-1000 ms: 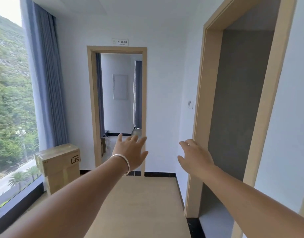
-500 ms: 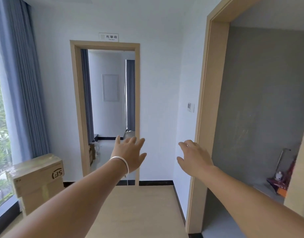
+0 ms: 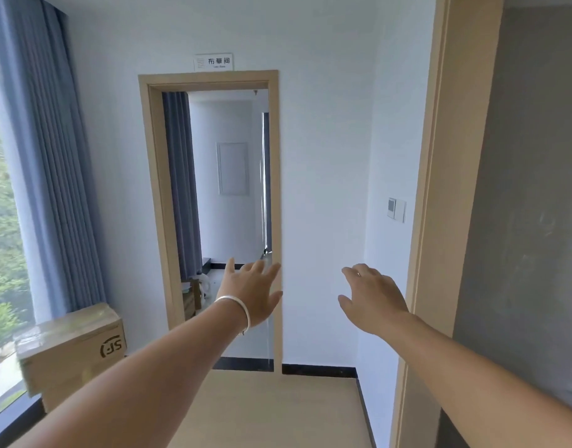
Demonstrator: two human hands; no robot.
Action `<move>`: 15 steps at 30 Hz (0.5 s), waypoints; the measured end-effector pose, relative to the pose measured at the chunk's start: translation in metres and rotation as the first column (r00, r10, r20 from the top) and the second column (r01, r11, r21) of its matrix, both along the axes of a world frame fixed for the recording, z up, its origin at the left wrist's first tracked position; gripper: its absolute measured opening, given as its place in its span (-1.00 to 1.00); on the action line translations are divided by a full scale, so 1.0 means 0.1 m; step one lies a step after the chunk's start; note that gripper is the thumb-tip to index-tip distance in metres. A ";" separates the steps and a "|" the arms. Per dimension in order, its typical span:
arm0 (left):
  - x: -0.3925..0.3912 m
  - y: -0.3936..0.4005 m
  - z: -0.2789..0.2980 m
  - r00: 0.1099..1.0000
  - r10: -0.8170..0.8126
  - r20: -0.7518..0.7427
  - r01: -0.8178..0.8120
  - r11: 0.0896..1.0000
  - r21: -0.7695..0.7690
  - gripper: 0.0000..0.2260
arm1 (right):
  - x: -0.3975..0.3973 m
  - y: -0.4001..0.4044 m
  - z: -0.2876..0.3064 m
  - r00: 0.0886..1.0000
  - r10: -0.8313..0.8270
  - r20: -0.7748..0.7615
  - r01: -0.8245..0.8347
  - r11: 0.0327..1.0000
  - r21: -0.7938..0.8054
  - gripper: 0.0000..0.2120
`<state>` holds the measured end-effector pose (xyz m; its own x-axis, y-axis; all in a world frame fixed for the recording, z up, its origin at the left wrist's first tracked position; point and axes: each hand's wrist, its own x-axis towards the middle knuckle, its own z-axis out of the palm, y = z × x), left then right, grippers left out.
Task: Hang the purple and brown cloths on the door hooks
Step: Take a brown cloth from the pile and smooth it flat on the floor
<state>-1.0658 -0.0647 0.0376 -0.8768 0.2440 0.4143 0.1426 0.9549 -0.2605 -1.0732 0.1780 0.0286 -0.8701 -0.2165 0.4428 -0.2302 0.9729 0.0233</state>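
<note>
Cloths and door hooks not visible; task not started. Left hand (image 3: 250, 294) & right hand (image 3: 371, 297), frame centre, fingers spread, holding nothing.

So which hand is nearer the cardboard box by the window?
Left. The left hand reaches forward, right of the cardboard box; the right hand is farther right, near the wooden door frame.

Open wood-framed doorway (image 3: 210, 205) at 12 o'clock, white sign plate (image 3: 213, 62) above. Taped cardboard box (image 3: 72, 350) at 8 o'clock, under pleated blue curtain (image 3: 48, 163). White wall switch (image 3: 396, 209) at 2 o'clock.
</note>
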 end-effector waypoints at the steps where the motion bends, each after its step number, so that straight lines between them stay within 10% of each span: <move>1: -0.15 0.05 0.00 1.000 0.004 -0.002 -0.004 1.000 0.002 -0.50 | -0.16 0.05 0.00 1.000 0.004 -0.001 -0.004 1.000 0.003 -0.52; 15: -2.43 0.35 -0.15 0.999 -0.035 0.027 0.035 0.999 -0.003 -0.50 | -2.31 0.38 -0.10 0.999 -0.043 0.029 0.043 0.999 0.002 -0.52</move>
